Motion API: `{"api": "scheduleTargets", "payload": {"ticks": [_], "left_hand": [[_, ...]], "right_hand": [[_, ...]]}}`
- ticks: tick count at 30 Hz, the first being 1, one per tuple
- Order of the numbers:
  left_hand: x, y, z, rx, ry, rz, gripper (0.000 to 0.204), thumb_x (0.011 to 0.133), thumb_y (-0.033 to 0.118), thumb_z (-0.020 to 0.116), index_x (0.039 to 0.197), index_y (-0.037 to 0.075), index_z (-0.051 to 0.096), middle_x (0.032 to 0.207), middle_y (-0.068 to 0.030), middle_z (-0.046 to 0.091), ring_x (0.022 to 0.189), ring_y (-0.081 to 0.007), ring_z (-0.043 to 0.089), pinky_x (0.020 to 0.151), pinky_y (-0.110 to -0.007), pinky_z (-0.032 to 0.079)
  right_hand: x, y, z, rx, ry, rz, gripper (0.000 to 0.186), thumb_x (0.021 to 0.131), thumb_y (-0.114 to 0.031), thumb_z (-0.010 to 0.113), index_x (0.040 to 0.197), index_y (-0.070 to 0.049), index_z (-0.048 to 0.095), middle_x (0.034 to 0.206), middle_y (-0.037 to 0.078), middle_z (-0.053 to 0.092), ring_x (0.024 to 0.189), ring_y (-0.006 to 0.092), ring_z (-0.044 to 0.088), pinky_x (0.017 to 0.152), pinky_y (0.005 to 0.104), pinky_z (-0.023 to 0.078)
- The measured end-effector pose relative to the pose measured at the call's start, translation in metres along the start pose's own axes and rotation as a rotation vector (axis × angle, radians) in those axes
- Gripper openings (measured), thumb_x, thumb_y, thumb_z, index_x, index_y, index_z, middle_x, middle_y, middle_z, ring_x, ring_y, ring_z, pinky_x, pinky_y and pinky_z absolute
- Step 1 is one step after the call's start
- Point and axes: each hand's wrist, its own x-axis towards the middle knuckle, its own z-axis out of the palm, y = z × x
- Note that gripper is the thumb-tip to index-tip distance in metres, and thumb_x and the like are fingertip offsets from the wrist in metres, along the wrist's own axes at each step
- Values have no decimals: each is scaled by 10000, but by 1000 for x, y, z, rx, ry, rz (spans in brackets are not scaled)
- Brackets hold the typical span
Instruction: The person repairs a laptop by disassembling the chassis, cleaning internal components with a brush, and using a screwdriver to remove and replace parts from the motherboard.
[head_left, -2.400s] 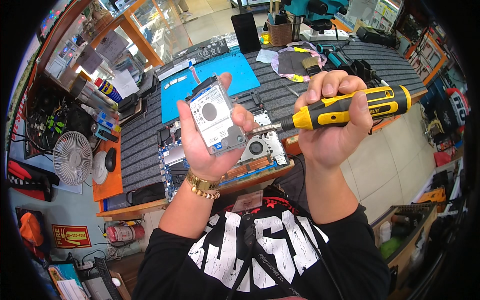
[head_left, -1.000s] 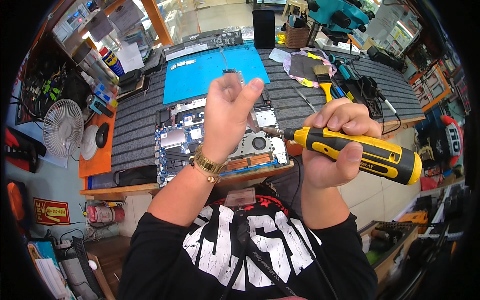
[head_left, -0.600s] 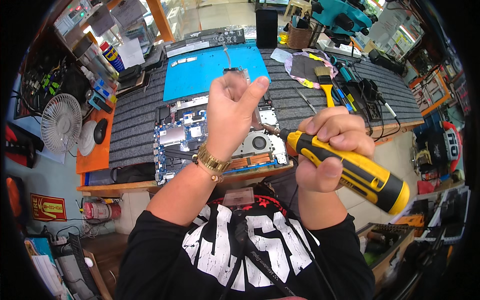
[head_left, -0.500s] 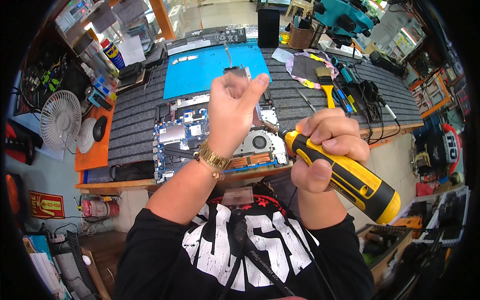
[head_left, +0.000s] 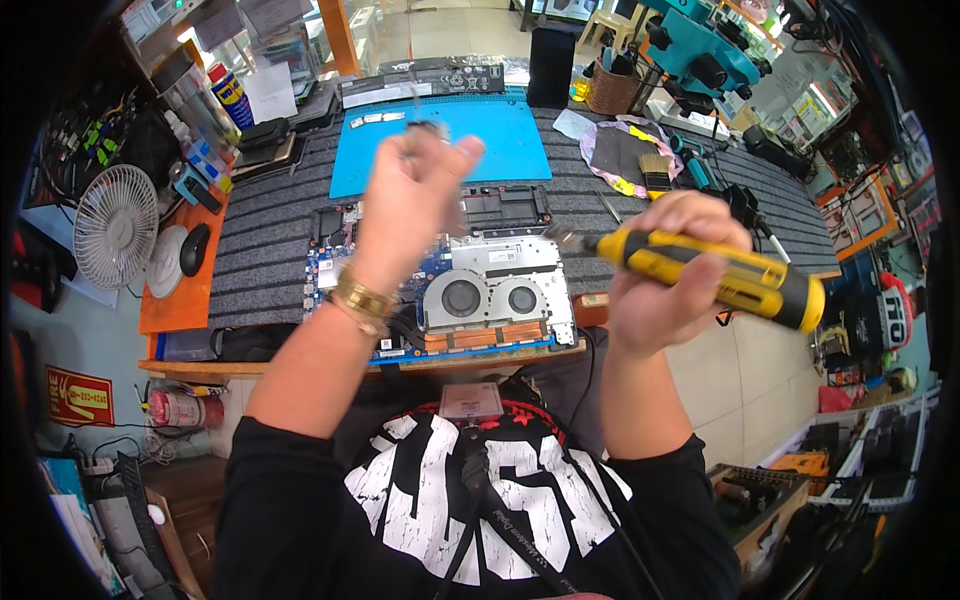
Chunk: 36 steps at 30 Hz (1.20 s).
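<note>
My right hand (head_left: 678,275) is wrapped round a yellow and black electric screwdriver (head_left: 735,275). Its blurred bit end points left, above the right side of an opened laptop base (head_left: 490,280). The base shows two fans, copper heat pipes and a blue circuit board. Over its upper left part is my left hand (head_left: 420,190), smeared by motion, with its fingers closed on a thin flat part with a ribbon cable (head_left: 428,128). Most of that part is hidden by the hand. A blue work mat (head_left: 500,145) lies just beyond.
A battery pack (head_left: 450,80) lies along the mat's far edge. To the right are a brush (head_left: 656,175), a basket (head_left: 612,90) and a teal microscope (head_left: 705,50). On the left stand a spray can (head_left: 230,95) and a white fan (head_left: 117,225).
My left hand has moved left with the flat part. My right hand has shifted right, and the screwdriver is now nearly level and farther from the laptop base.
</note>
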Motion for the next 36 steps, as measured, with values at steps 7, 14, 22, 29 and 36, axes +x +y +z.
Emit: {"api": "scheduleTargets", "payload": {"ticks": [7, 14, 22, 29, 36], "left_hand": [[71, -9, -116, 112, 5, 165, 421, 1152, 415, 724, 1334, 47, 629, 933, 16, 647, 727, -87, 633, 625, -254, 499], [85, -55, -167, 130, -1, 242, 464, 1093, 326, 848, 1305, -11, 610, 942, 14, 657, 814, -47, 612, 676, -233, 493], [77, -54, -159, 221, 49, 176, 357, 1087, 291, 840, 1205, 19, 643, 915, 74, 520, 782, -20, 432, 681, -227, 410], [75, -56, -158, 260, 73, 163, 414, 1065, 314, 867, 1253, 3, 669, 975, 51, 613, 864, -33, 527, 794, -245, 489], [82, -69, -165, 175, -45, 162, 530, 1096, 321, 822, 1433, -48, 646, 1126, -42, 752, 881, -39, 609, 815, -264, 538]], "right_hand": [[55, 93, -6, -174, 222, 223, 289, 1135, -305, 807, 1136, -54, 663, 1034, 37, 713, 953, 134, 680, 901, 331, 560], [74, 234, 48, -249, -2, 218, 330, 1030, -267, 941, 1087, -56, 693, 971, 15, 745, 826, 108, 694, 768, 298, 575], [58, 331, 75, -543, -88, 288, 437, 993, -342, 964, 1074, -5, 699, 925, 37, 760, 822, 137, 690, 779, 331, 561], [48, 354, 84, -666, -131, 279, 433, 1006, -388, 948, 1059, -24, 720, 946, 47, 780, 833, 142, 710, 804, 340, 579], [67, 330, 87, -471, -72, 248, 367, 1044, -320, 912, 1103, -29, 695, 979, 37, 754, 846, 137, 697, 787, 315, 571]]}}
